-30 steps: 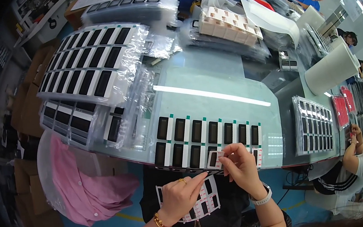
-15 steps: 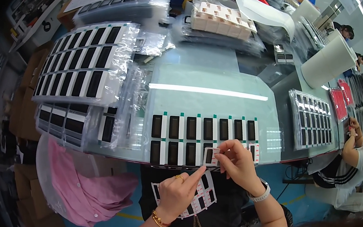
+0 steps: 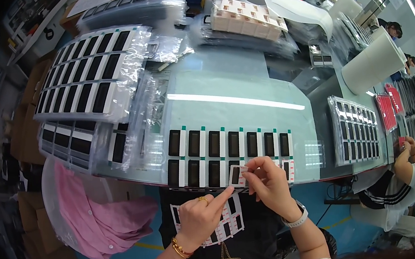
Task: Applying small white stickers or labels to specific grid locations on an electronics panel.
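Observation:
Two rows of dark rectangular display modules (image 3: 214, 144) with white side strips and green tabs lie along the glass table's near edge. My right hand (image 3: 269, 180) is closed in a pinch on a small white-bordered sticker frame (image 3: 236, 176), held over a module in the near row. My left hand (image 3: 203, 221) stretches its index finger to that frame's lower edge; the other fingers curl under, partly hidden. Below it, a sheet of similar sticker frames with pink marks (image 3: 236, 223) lies on my lap. Another white-bordered piece (image 3: 287, 170) with pink marks covers the near row's right-end module.
Plastic trays of modules (image 3: 81, 75) are stacked at the left, with a pink garment (image 3: 98, 210) below them. Beige blocks (image 3: 248, 18) sit on bags at the back. Rightward are another tray (image 3: 354, 129), a white roll (image 3: 373, 62) and a seated co-worker (image 3: 405, 177).
The view has shifted slightly, moving the table and modules a little left and up in the picture. Both hands keep nearly the same pose at the sticker frame.

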Action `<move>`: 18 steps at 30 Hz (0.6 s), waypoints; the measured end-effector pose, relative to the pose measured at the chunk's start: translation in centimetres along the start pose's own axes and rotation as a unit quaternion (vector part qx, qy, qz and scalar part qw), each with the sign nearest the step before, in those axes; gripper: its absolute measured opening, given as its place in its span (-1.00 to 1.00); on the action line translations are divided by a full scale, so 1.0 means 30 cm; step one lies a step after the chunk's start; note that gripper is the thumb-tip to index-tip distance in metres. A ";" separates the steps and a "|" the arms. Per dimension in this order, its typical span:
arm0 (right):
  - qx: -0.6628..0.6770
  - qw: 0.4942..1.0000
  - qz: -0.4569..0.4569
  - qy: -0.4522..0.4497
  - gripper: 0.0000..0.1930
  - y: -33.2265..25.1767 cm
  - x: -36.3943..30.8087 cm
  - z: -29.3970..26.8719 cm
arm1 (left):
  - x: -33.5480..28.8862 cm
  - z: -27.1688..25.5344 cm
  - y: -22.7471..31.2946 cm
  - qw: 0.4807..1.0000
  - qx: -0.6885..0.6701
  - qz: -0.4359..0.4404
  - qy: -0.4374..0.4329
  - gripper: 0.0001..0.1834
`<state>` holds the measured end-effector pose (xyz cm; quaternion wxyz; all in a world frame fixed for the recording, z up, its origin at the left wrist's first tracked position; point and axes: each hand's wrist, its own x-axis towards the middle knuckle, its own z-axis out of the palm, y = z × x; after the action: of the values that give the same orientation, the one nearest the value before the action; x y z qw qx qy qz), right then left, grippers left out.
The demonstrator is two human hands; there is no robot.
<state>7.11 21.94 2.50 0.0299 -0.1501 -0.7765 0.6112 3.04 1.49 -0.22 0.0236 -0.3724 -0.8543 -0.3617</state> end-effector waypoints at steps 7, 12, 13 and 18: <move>-0.012 0.999 -0.028 0.016 -0.86 0.007 -0.005 0.001 | 0.023 0.015 0.028 1.000 -0.019 0.003 -0.006 -0.58; -0.118 0.983 -0.139 0.030 -0.81 0.016 -0.015 0.001 | 0.036 0.011 0.038 0.999 -0.040 -0.011 -0.012 -0.68; -0.119 0.982 -0.141 0.029 -0.81 0.011 -0.010 -0.007 | 0.039 0.011 0.041 0.999 -0.040 -0.011 -0.010 -0.68; -0.235 0.933 -0.251 0.109 -0.74 -0.032 0.013 -0.004 | 0.036 0.019 0.045 0.998 -0.064 -0.021 -0.012 -0.71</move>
<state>6.58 21.95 3.39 0.2308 -0.0186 -0.9024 0.3635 3.27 3.14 0.51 -0.0177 -0.3596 -0.8373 -0.4115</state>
